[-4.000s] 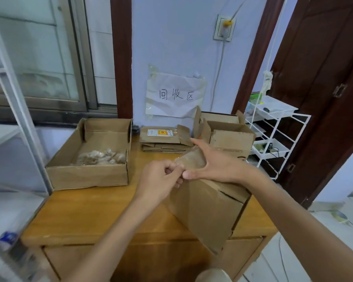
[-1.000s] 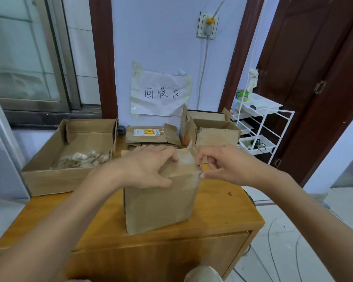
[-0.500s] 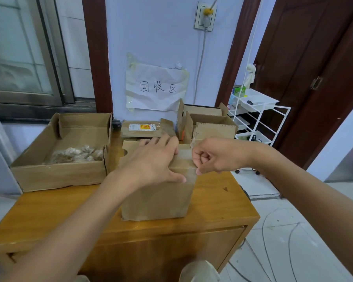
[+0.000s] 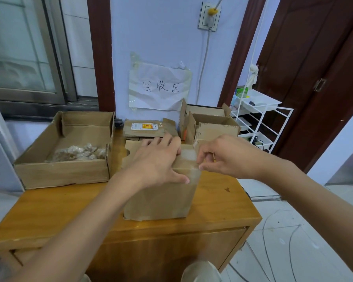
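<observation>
Head view: step in hand looks like stripping the clear tape strip off the closed cardboard box. The box stands upright near the front of the wooden cabinet top, roughly centre.

Left hand: flat on the box lid, fingers spread, thumb down over the front top edge. It presses and clamps nothing.
Right hand: fingertips pinched on the tape at the lid's right edge. Can't tell how much tape has lifted, since it's glossy and see-through.

Next move, my read: pull the tape low along the seam while the left hand pins the lid so the box doesn't tip or slide. Thin tape may tear, so re-pinch close to the peel line.

Surface: open low carton at left, apart from the box, with a wad of crumpled clear stuff inside, probably used tape. Flattened cartons sit behind the box, and open cartons stand at back right.

Room: paper sign taped to the pale wall, wall socket above it with a cable running down. Window at left, white wire rack and dark wooden door at right. Tiled floor with loose cables.
</observation>
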`<state>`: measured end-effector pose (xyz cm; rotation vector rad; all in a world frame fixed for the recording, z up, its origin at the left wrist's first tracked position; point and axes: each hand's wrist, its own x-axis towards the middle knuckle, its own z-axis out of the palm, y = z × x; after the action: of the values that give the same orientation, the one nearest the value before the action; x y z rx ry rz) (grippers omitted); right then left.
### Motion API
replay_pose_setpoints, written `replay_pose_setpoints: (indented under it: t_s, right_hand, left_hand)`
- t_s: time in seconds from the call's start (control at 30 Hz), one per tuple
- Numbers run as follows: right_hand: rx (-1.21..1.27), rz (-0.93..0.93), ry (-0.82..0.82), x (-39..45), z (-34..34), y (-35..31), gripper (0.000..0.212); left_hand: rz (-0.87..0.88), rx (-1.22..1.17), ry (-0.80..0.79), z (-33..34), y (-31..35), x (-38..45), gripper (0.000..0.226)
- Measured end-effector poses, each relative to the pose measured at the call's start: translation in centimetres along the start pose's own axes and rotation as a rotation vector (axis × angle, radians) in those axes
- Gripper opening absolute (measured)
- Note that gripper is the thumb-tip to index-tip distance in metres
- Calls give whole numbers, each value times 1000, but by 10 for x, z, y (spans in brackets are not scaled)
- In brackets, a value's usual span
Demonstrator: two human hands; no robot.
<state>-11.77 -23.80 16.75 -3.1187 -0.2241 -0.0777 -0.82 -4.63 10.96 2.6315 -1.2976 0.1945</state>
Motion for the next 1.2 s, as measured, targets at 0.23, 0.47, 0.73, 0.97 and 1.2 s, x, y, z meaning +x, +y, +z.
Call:
replay_pose_setpoints:
  t_s: [0.23, 0.47, 0.73, 0.97, 1.2]
  right_hand:
    - [49, 18, -276, 25, -16, -4, 13]
    - [493, -69, -377, 21, -16, 14, 9]
    - [625, -9, -252, 0, -4, 18, 32]
    - [656, 3, -96, -5, 9, 12, 5]
    - [596, -30, 17, -17, 15, 8, 11]
  left_hand:
    - [5, 12, 7, -1, 0, -1, 68]
    - [-17, -21, 4, -3, -1, -2, 68]
    - [-11, -48, -9, -3, -5, 5, 72]
    - [-7, -68, 3, -3, -4, 4, 74]
    - [-4, -72, -31, -5, -5, 5, 76]
